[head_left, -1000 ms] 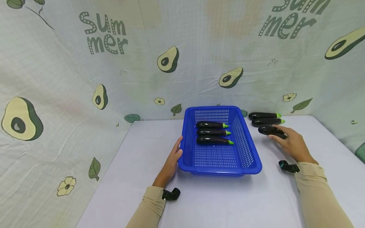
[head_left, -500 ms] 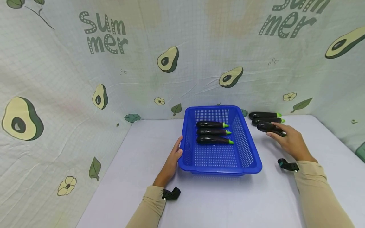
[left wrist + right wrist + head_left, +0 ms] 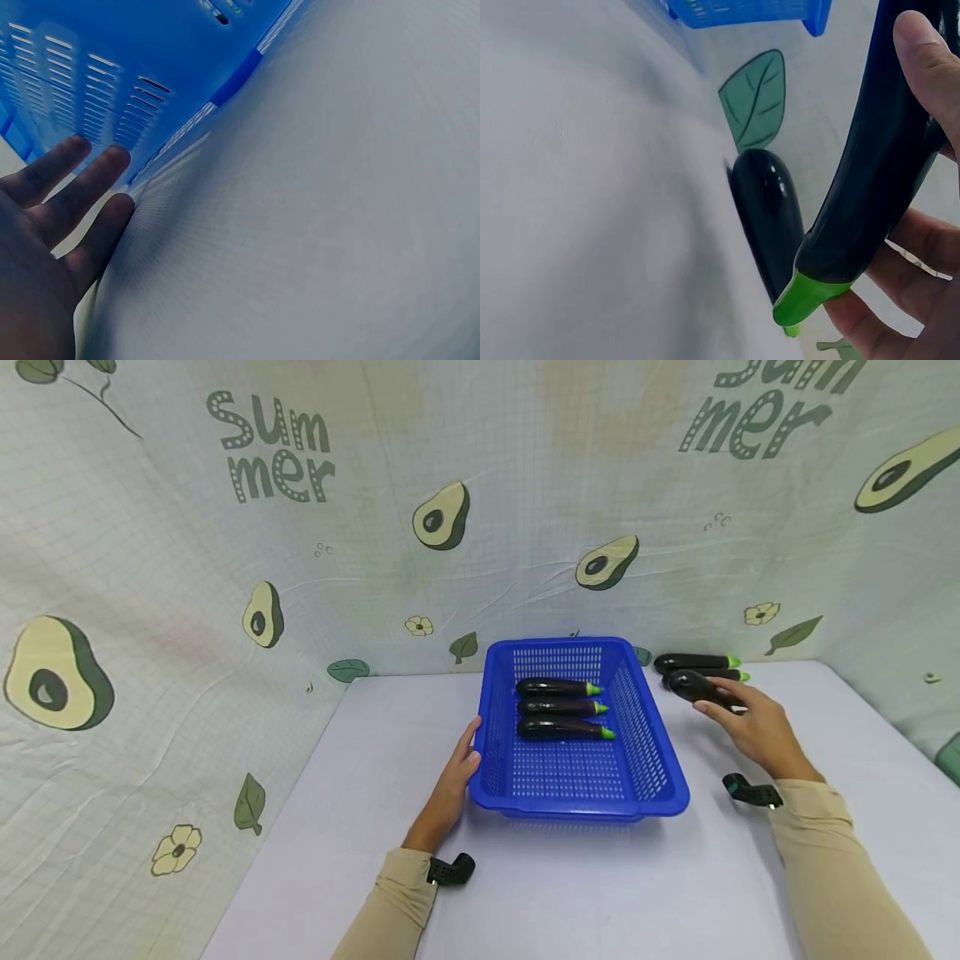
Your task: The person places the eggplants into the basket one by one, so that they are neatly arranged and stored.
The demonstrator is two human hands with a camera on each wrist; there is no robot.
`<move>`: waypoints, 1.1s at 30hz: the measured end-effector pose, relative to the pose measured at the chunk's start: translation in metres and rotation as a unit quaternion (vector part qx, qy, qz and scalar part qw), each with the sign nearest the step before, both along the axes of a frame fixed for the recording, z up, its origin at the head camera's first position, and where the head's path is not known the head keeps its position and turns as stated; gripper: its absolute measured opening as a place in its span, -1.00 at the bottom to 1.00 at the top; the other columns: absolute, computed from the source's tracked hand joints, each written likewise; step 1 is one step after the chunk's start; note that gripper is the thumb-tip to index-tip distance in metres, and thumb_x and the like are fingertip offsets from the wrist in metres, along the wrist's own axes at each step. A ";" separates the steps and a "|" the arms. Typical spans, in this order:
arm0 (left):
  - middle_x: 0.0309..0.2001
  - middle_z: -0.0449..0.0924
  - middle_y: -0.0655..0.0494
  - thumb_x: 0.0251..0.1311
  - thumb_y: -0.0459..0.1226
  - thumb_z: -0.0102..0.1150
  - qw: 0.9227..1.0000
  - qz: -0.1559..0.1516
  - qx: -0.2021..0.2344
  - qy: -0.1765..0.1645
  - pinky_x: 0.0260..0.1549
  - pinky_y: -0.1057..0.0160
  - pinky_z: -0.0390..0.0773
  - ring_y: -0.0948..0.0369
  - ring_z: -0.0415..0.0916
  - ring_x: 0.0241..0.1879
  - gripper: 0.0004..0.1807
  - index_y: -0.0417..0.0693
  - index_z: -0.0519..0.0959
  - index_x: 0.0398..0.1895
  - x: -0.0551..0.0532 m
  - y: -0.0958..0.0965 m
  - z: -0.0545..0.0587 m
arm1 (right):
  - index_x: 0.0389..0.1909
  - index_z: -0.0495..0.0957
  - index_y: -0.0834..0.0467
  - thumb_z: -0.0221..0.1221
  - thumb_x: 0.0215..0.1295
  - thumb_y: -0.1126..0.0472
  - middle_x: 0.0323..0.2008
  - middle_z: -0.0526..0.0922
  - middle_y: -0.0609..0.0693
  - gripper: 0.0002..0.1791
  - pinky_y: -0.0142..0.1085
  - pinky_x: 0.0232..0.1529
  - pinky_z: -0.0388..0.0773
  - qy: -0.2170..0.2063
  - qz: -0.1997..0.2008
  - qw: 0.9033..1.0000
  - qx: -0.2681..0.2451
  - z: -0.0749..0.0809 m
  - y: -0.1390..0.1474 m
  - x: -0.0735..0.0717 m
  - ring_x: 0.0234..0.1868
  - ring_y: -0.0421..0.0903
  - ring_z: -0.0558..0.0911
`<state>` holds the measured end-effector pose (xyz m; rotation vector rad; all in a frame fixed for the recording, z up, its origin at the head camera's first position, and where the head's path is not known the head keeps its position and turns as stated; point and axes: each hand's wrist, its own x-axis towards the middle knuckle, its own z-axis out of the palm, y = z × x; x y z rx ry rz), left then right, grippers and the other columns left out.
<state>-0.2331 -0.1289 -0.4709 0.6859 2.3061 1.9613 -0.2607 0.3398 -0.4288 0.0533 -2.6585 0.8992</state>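
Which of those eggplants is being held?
The eggplant gripped in the right hand, right of the blue basket. No hand holds the three eggplants inside that basket or the two eggplants lying farther back on the table.

Right grip (image 3: 761, 731) holding eggplant (image 3: 691, 686), left grip (image 3: 454, 777) touching blue basket (image 3: 585, 807), three eggplants (image 3: 557, 707) inside

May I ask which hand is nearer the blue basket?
Left: the left hand is at the left side of the blue basket; the right hand holds an eggplant off its right side.
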 end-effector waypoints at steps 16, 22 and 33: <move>0.60 -0.18 0.04 0.53 -0.10 -0.30 1.000 0.002 -0.006 -0.012 0.43 -0.24 -0.21 -0.03 -0.12 0.53 -0.34 0.20 -0.10 0.64 -0.002 -0.001 -0.001 | 0.42 0.32 0.24 0.13 0.44 -0.16 0.23 0.39 0.54 -0.27 0.40 0.02 0.40 -0.010 0.016 1.000 -0.021 0.007 -0.016 -0.001 0.17 0.52 0.42; 0.59 -0.15 0.18 0.53 -0.01 -0.29 1.000 0.007 -0.010 0.001 0.43 -0.21 -0.20 0.08 -0.17 0.54 -0.37 0.39 -0.06 0.62 -0.001 0.000 -0.002 | 0.40 0.35 0.23 0.16 0.43 -0.14 0.19 0.43 0.54 -0.30 0.38 0.00 0.43 0.000 0.021 0.999 -0.031 0.011 -0.020 -0.001 0.16 0.49 0.45; 0.59 -0.16 0.21 0.53 0.00 -0.28 1.000 0.010 -0.015 0.006 0.44 -0.20 -0.21 0.12 -0.22 0.55 -0.37 0.41 -0.05 0.61 -0.001 0.000 0.000 | 0.40 0.36 0.20 0.15 0.43 -0.16 0.18 0.46 0.51 -0.30 0.34 -0.02 0.48 0.006 0.029 0.999 -0.037 0.017 -0.027 0.000 0.14 0.48 0.49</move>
